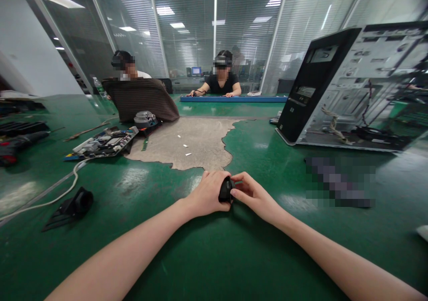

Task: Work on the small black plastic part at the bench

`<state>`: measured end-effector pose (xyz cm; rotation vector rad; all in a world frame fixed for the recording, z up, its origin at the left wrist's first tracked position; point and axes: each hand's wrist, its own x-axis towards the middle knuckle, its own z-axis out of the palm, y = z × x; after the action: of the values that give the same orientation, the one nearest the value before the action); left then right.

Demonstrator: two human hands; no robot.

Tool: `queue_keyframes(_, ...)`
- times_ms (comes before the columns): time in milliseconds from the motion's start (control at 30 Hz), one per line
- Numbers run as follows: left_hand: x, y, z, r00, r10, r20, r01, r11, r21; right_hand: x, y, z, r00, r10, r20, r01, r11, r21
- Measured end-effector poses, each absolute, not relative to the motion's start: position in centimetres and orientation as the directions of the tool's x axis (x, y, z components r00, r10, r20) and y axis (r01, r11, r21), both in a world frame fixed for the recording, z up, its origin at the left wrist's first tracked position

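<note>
here, left hand (210, 195) grips black part (226, 190); right hand (257, 197) touches it.

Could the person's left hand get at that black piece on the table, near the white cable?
Probably yes: nothing seems to stand between the left hand and the black piece on the green tabletop. That hand is holding a small black object, though, which it would likely have to put down first.

Left forearm (133, 249) comes in from about 7 o'clock, right forearm (324, 249) from between 4 and 5; both bare. The left hand (207, 194), back up, curls in a grip, thumb (224, 207) toward 3. The right hand (258, 199) points its thumb (241, 196) toward 9, parted from its bent fingers (242, 176).
</note>
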<state>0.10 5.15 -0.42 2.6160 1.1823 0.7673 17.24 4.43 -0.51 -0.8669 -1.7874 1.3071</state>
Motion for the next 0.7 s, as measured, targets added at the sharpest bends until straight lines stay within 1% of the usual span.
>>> queue_keyframes(100,0.07,5.17,-0.45,0.554,0.739,0.383,0.654,-0.671,0.348,17.48,4.36,-0.65,-0.516,0.830,0.212,0.063,0.283,-0.957)
queue_keyframes(200,0.08,5.11,-0.42,0.552,0.740,0.385,0.656,-0.670,0.347,17.38,4.39,-0.75,-0.485,0.842,0.236,0.066,0.304,-0.950)
queue_keyframes(367,0.11,4.98,-0.31,0.552,0.738,0.388,0.655,-0.672,0.346,17.01,4.55,-0.67,-0.438,0.878,0.192,0.093,0.257,-0.962)
queue_keyframes(500,0.05,5.04,-0.36,0.553,0.739,0.385,0.654,-0.671,0.350,17.05,4.36,-0.55,-0.474,0.868,0.148,0.110,0.225,-0.968)
queue_keyframes(700,0.02,5.10,-0.50,0.546,0.746,0.381,0.652,-0.664,0.366,17.15,3.96,-0.57,-0.488,0.846,0.212,0.064,0.277,-0.959)
